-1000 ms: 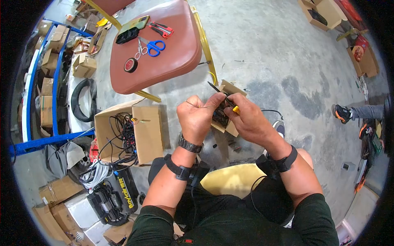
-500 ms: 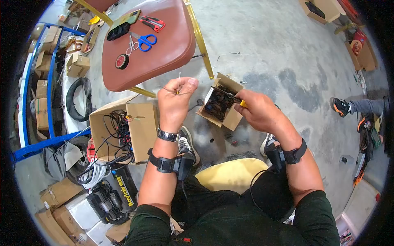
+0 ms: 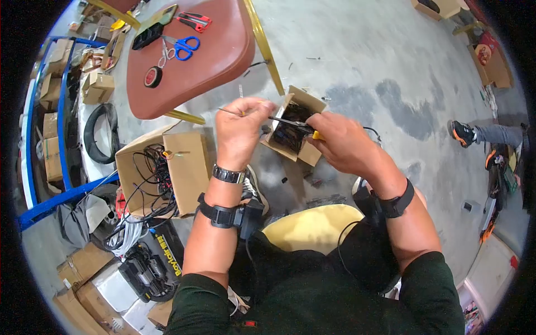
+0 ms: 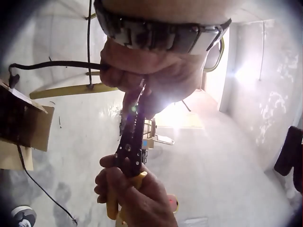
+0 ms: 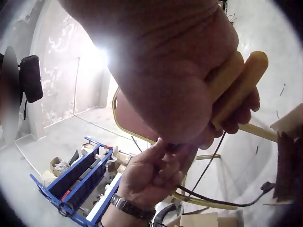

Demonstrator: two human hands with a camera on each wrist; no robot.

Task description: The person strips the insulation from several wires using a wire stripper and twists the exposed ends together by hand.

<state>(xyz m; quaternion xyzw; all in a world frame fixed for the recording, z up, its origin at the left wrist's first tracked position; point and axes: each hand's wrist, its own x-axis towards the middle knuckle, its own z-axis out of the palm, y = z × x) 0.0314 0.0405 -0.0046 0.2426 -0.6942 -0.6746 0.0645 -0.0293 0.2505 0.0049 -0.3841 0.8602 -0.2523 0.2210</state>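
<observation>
My left hand [image 3: 243, 128] pinches a thin black cable [image 4: 57, 64] between thumb and fingers, and a length of it trails off to the side. In my right hand [image 3: 349, 145] is a pair of wire strippers [image 4: 129, 146] with a black, holed head and yellow handles [image 5: 240, 87]. The handles lie close together in the right wrist view. The strippers' nose points at the left fingertips and overlaps them in the left wrist view. The cable's end is hidden among the left fingers.
Below the hands stands a small open carton [image 3: 312, 101] of dark scraps. A larger carton [image 3: 190, 173] of tangled cables sits left. On the brown chair [image 3: 206, 67] lie blue-handled scissors [image 3: 187, 48], a red cutter [image 3: 194, 21] and a tape roll [image 3: 153, 76]. Blue shelving [image 3: 64, 123] stands far left.
The hands were together, then drew apart with the strippers pulled away to the right. Now the strippers' nose is back at the left fingers. The head view has shifted slightly.
</observation>
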